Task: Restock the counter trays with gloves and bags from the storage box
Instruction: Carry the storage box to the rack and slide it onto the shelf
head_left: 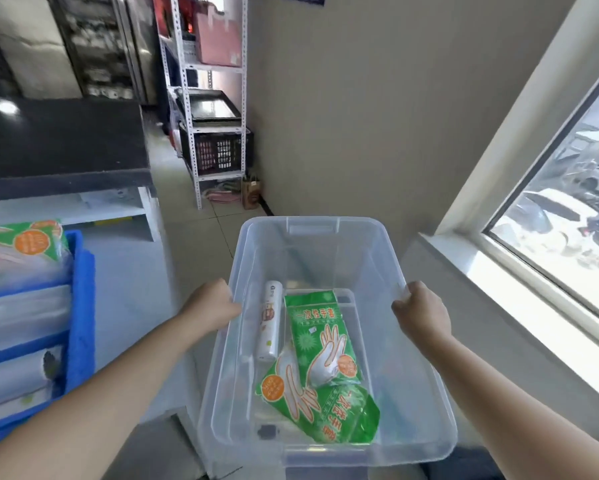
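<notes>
A clear plastic storage box [312, 230] is held in front of me above the floor. My left hand [212, 306] grips its left rim and my right hand [418, 313] grips its right rim. On the box's bottom lie two green packs of disposable gloves [320, 336] [329, 410], one overlapping the other, and a white roll of bags [269, 322] to their left. A blue tray [80, 306] on the counter at the left holds a green glove pack [24, 240] and white bag rolls [17, 375].
A dark counter top [59, 140] stands at the back left. A white metal shelf rack [215, 98] with a black crate stands against the beige wall. A window sill [519, 292] runs along the right. Tiled floor stretches between counter and wall.
</notes>
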Tool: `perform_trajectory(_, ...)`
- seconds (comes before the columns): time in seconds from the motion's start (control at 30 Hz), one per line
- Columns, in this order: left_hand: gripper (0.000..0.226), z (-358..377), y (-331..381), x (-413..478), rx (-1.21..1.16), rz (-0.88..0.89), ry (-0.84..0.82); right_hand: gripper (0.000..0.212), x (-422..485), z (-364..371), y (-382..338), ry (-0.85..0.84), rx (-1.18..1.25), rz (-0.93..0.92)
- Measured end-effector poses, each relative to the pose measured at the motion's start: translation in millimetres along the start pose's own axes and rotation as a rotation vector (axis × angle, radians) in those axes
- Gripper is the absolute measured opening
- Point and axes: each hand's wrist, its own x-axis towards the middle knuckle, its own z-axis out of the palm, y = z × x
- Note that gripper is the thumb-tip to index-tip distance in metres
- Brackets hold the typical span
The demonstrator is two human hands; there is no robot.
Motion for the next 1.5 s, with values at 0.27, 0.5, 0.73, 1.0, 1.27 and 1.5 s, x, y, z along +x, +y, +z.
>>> perform_trajectory(0.27,0.005,-16.2,0.1,134.0,-0.036,-0.106,0.030,0.025,151.0,71.5,-60.1,-0.098,0.049,-0.043)
perform_trajectory(0.5,0.013,-46.6,6.0,255.2,-0.035,-0.177,0.070,0.036,273.8,105.6,-127.0,-0.183,0.104,-0.063)
perform_trajectory(0.73,0.019,-65.1,6.9,366.5,-0.115,-0.270,0.150,0.031,388.6,149.5,-184.1,-0.290,0.137,-0.156)
perform_trajectory(1.0,0.017,-87.0,-1.9,504.3,-0.176,-0.408,0.188,0.022,542.8,225.1,-266.9,-0.456,0.229,-0.263)
perform_trajectory(1.27,0.019,-124.9,-23.1,605.3,-0.215,-0.651,0.366,0.020,662.4,288.0,-391.8,-0.558,0.256,-0.423)
perform_trajectory(1.5,0.017,-165.5,-91.4,700.5,-0.209,-0.764,0.434,0.026,731.7,365.7,-523.6,-0.671,0.233,-0.376)
